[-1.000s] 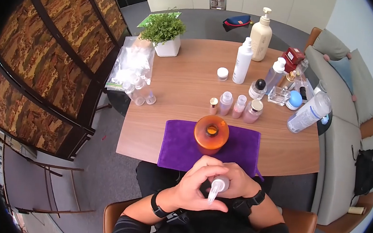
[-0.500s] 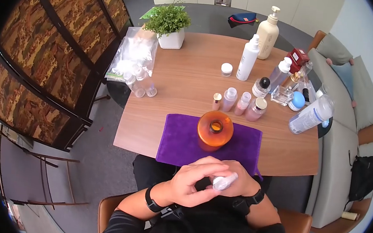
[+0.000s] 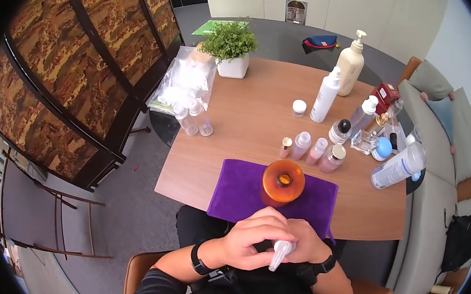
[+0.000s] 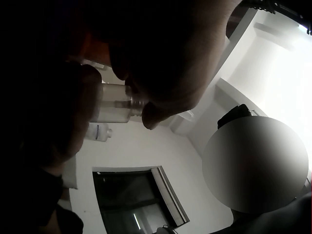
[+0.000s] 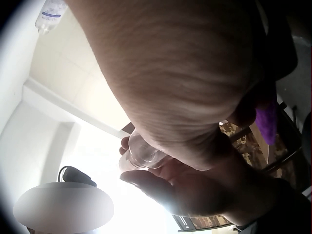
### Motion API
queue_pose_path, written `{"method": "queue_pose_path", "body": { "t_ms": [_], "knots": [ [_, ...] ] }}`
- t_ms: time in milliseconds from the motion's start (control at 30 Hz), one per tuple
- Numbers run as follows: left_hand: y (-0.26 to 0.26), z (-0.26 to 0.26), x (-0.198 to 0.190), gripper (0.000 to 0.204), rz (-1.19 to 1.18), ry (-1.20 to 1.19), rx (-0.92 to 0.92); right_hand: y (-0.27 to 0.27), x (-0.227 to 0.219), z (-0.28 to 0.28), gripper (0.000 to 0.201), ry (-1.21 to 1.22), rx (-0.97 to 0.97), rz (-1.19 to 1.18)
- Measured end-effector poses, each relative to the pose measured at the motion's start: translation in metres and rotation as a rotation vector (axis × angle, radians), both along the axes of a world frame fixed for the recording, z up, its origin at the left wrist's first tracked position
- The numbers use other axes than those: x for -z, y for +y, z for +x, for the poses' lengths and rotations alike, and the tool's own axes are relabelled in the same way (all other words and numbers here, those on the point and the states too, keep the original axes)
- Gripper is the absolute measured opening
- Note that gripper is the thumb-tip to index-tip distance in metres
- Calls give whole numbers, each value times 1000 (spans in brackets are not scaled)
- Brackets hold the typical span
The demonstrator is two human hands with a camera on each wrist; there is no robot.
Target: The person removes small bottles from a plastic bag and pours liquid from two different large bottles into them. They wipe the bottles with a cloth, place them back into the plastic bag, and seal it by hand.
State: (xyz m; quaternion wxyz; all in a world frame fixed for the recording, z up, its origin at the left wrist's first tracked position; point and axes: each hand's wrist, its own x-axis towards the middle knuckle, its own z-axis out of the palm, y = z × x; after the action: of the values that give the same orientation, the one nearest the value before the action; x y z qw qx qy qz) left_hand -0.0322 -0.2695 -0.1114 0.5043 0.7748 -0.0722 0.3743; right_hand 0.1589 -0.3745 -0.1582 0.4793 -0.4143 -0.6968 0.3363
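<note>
Close to my body, both hands work on a small clear pump bottle (image 5: 145, 152). My left hand (image 3: 250, 239) curls its thumb and fingers around the clear pump head (image 3: 280, 252) in the head view. My right hand (image 3: 307, 242) grips the bottle's body, which the fingers mostly hide from above. In the left wrist view the bottle's transparent body (image 4: 113, 103) and threaded neck show between the two hands. Just beyond them an amber bottle (image 3: 282, 185) with an uncapped neck stands on a purple cloth (image 3: 237, 189).
Several small bottles (image 3: 301, 146) stand behind the cloth, with a white jar (image 3: 299, 108) farther back. Taller bottles (image 3: 326, 96) and a large clear bottle (image 3: 399, 167) stand at the right. Clear bottles (image 3: 201, 120), a plastic bag (image 3: 182, 81) and a potted plant (image 3: 230, 46) are at the left.
The nozzle swung from pointing toward my body round to the right, and now points toward my body again. Both hands stay on the bottle. The head view has shifted slightly.
</note>
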Motion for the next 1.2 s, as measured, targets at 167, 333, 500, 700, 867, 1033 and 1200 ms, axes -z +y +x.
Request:
{"method": "queue_pose_path", "body": {
  "t_ms": [167,333,500,700,867,1033,1200],
  "knots": [
    [-5,0,-19,52,-69,-40,-118,-1,-2,-2,36,24,31,-44],
    [4,-9,-37,51,-41,-26,-179,0,-9,-2,32,52,21,-66],
    [1,-14,-47,51,-10,-11,-210,0,-11,-4,33,22,50,-61],
    [-1,-20,-49,50,-56,-71,-275,-1,-7,-5,35,36,62,-66],
    [4,-25,-52,58,-28,-112,-279,-1,-13,-3,34,28,52,-99],
    [5,-27,-57,52,30,-61,-320,-1,-11,-5,33,27,64,-90],
    [7,-26,-58,50,22,-33,-300,-2,-14,-5,33,29,73,-91]
  ]
}}
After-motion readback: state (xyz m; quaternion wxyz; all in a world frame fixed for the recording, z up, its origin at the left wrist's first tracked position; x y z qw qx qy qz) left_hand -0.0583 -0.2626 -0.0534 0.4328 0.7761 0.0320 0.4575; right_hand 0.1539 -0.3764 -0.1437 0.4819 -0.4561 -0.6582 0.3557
